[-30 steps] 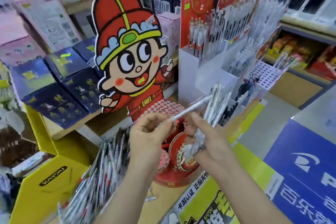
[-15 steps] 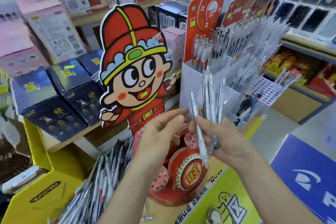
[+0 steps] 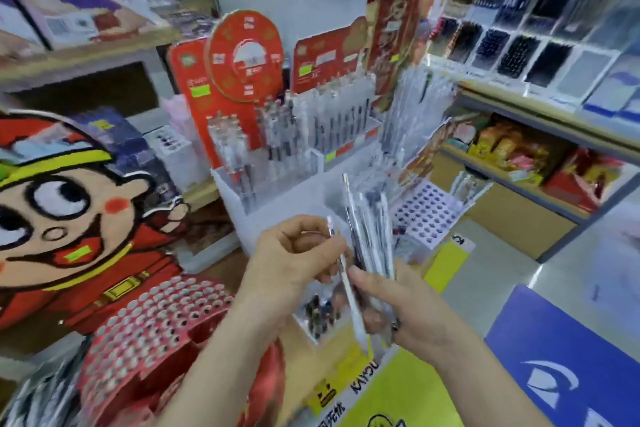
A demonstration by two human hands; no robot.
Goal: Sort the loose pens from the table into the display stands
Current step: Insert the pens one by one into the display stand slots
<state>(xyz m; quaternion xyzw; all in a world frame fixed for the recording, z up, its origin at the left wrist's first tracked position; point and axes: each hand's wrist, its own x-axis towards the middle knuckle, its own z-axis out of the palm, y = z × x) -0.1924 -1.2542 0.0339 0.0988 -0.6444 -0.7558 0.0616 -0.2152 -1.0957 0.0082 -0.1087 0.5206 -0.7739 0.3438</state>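
Clear plastic pens (image 3: 371,226) (slim, bundled)

Pen bundle (image 3: 370,229) blurred (count unclear); cartoon cutout (image 3: 69,218) cut by left edge.

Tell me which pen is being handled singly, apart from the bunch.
The white pen, pinched near its top by the left hand. It slants alone beside the bunch, which the right hand grips together.

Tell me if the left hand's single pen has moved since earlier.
Yes: the single pen swung from slanting to nearly upright against the white display stand.
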